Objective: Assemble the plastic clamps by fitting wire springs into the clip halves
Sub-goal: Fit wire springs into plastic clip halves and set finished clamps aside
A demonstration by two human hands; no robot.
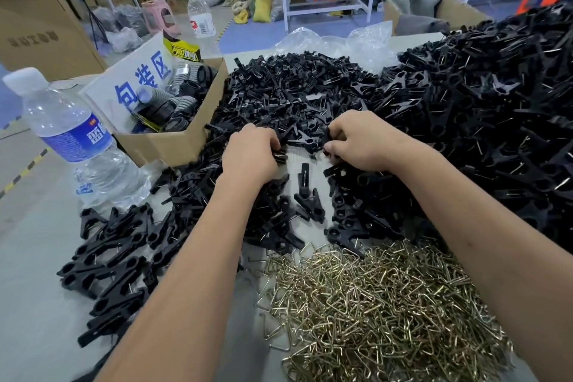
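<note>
Both my hands are out in front, reaching into the near edge of the big heap of black plastic clip halves (297,87) spread across the grey table (40,257).

My left hand (251,153) is knuckles-up, fingers curled down round a few black plastic clip pieces (280,155) at its fingertips; can't tell exactly how many or how they sit, they're mostly hidden under the fingers.

My right hand (359,143) is also curled, thumb & fingers pinching another black clip half (326,136) at the heap's edge. So both are clamped on black parts, neither is spread.

Between my wrists, on a bare bit of table, one loose black clip piece (305,175) lies lengthwise w/ a couple more just below it.

Nearer me, under & beside my right forearm, is the pile of brass-coloured triangular wire springs (372,304), touching the near edge of the black parts. Neither hand is on the springs.

To the right, a much taller mound of black clamps w/ wire ends showing (496,118) runs to the frame edge. On my left, a scatter of black clamps (114,245) lies by my left forearm.

Far left stands a clear plastic water bottle w/ a blue label (71,133), upright. Just beside it is an open cardboard box (173,136) w/ black & grey ribbed parts inside and a white sign w/ blue characters (139,80) leaning in it. Crumpled clear plastic bags (341,37) sit behind the heap.
</note>
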